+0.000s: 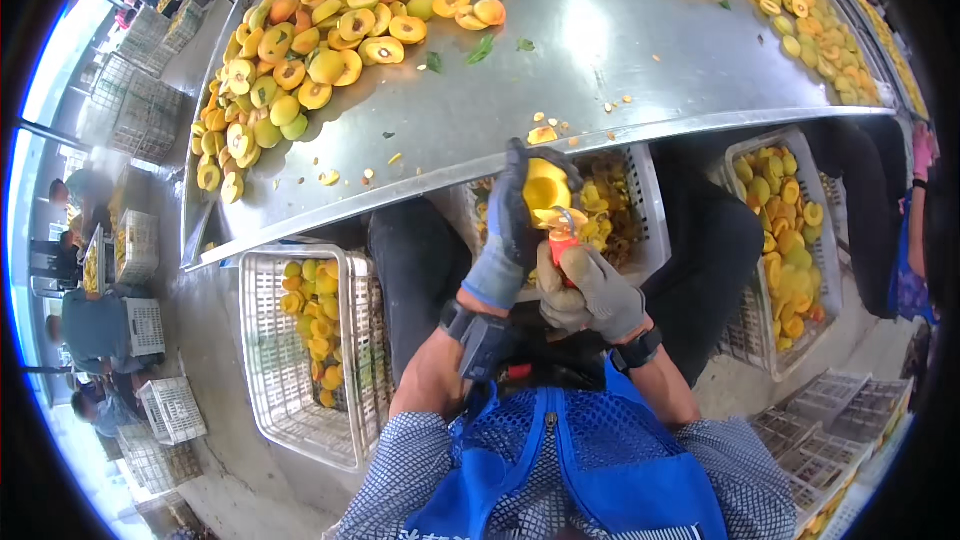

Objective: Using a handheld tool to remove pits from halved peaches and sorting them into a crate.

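Apparently left hand (512, 230) holds peach half (545, 187); right hand (592, 292) grips red-handled tool (563, 245).

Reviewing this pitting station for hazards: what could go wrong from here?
1. The right hand works a small red-handled tool into the peach half gripped by the left hand; a slip could drive the tool into the left glove.
2. The work happens over the middle crate between the knees, so a dropped half may well miss it.
3. Fruit scraps lie near the steel table edge and could fall to the floor, a slip hazard.
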### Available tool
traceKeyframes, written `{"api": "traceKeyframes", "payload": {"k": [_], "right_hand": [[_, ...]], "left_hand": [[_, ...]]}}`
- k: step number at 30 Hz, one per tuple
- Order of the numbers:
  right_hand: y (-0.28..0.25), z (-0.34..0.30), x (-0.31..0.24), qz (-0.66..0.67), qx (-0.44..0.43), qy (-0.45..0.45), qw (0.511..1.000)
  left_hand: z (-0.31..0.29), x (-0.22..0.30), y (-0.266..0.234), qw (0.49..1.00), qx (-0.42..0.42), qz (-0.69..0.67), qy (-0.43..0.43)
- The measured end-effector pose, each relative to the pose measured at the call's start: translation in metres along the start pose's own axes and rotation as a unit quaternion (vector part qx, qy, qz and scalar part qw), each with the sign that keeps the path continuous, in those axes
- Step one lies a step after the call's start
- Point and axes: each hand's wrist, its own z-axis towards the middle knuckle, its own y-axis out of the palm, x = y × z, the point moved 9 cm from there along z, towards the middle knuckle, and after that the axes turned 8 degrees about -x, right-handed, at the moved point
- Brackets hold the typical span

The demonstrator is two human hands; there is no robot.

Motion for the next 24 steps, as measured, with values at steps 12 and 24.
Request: {"api": "traceKeyframes", "payload": {"k": [12, 24], "right_hand": [[-0.072, -0.021, 0.026, -0.051, 0.206, 0.131, 0.968], [-0.104, -0.032, 0.042, -0.111, 0.283, 0.143, 0.942]], "left_hand": [[-0.112, 0.231, -0.053, 0.368, 0.156, 0.911, -0.108], [0.211, 0.160, -0.107, 0.484, 0.136, 0.864, -0.031]]}}
